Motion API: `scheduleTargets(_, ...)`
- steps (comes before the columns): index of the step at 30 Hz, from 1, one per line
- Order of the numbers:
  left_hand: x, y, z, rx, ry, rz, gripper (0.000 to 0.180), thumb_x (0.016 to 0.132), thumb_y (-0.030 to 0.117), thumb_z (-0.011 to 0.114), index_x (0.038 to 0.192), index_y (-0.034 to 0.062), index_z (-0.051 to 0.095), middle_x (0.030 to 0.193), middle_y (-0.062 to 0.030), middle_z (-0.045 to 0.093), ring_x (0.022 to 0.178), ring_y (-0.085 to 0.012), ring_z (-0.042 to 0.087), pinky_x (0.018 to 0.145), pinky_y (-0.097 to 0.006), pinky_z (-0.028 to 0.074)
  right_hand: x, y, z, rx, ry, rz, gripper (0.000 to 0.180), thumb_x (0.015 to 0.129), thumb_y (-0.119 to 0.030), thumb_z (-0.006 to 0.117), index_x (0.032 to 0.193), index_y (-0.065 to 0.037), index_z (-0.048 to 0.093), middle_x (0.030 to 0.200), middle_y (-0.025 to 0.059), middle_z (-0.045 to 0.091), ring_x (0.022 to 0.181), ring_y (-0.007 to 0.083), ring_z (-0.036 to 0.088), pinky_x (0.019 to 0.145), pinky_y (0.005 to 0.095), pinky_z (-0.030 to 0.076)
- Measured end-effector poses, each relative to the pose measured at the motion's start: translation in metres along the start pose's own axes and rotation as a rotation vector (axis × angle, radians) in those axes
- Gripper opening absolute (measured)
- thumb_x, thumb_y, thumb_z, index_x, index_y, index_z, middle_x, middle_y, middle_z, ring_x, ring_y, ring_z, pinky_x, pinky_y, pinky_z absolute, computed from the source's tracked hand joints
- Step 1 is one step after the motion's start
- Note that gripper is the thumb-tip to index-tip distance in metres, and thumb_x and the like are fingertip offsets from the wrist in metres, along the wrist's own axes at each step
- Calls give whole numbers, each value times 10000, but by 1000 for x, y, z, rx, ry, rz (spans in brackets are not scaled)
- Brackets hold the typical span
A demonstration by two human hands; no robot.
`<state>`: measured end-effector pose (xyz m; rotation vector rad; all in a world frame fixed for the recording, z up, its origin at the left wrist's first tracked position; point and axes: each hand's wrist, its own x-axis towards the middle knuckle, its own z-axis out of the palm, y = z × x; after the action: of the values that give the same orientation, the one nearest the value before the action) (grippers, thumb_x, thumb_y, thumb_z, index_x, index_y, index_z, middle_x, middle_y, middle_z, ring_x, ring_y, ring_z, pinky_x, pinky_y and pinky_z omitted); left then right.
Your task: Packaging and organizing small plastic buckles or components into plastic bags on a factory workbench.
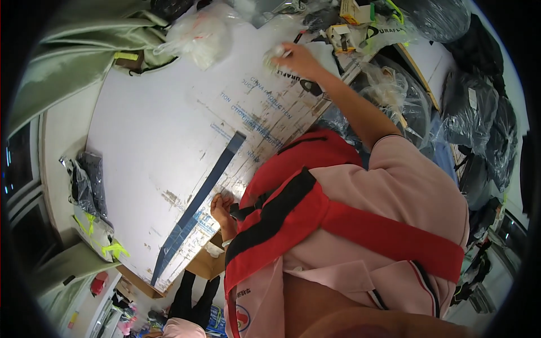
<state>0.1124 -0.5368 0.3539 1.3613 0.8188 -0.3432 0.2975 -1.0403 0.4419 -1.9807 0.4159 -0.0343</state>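
My right hand (pixel 297 59) reaches to the far side of the white table (pixel 146 129), its fingers pinched around a small whitish piece (pixel 278 51) whose kind I cannot make out. Beneath it lies a clear plastic bag (pixel 290 75) with black print. At the near table edge, my left hand (pixel 221 207) has its fingers curled; whether anything is in them is hidden. A long dark-blue strip (pixel 205 183) lies flat across the table, its near part just beyond my left hand. A red and black bag or apron (pixel 282 217) hangs across my front.
A filled white plastic bag (pixel 200 36) sits on the far table. Small yellow boxes (pixel 342 38) and dark plastic-wrapped bundles (pixel 476 110) crowd the right. A wrapped dark packet (pixel 92 180) lies at the left edge. A cardboard box (pixel 207 262) and another person (pixel 189 307) are below.
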Motion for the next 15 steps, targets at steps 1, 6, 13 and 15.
scheduleTargets(1, -1, 6, 6, 58, 14, 1, 149, 917, 99, 525, 1006, 41, 629, 766, -134, 678, 619, -249, 667, 554, -308, 539, 19, 15, -24, -15, 109, 12, 359, 769, -324, 732, 1019, -77, 661, 905, 92, 681, 787, 217, 639, 731, 332, 493)
scheduleTargets(6, 7, 10, 9, 275, -11, 72, 158, 865, 79, 512, 972, 23, 613, 726, -140, 662, 597, -252, 656, 547, -321, 540, 96, 90, -136, -204, 428, -105, 426, 779, -320, 732, 1127, -94, 633, 904, 62, 670, 749, 173, 625, 690, 309, 492)
scheduleTargets(13, 16, -22, -16, 533, -11, 361, 129, 861, 116, 546, 933, 26, 604, 672, -120, 646, 526, -242, 640, 446, -331, 539, 146, 79, -172, 308, 110, -130, 441, 863, -258, 634, 1227, -23, 546, 742, 123, 596, 629, 287, 546, 623, 431, 456)
scheduleTargets(15, 14, -9, 6, 116, 208, -45, 120, 860, 142, 562, 902, 36, 600, 652, -108, 637, 504, -232, 635, 409, -317, 522, 161, 95, -170, 264, 79, -90, 481, 858, -261, 640, 1261, -27, 524, 776, 127, 601, 678, 283, 559, 650, 418, 461)
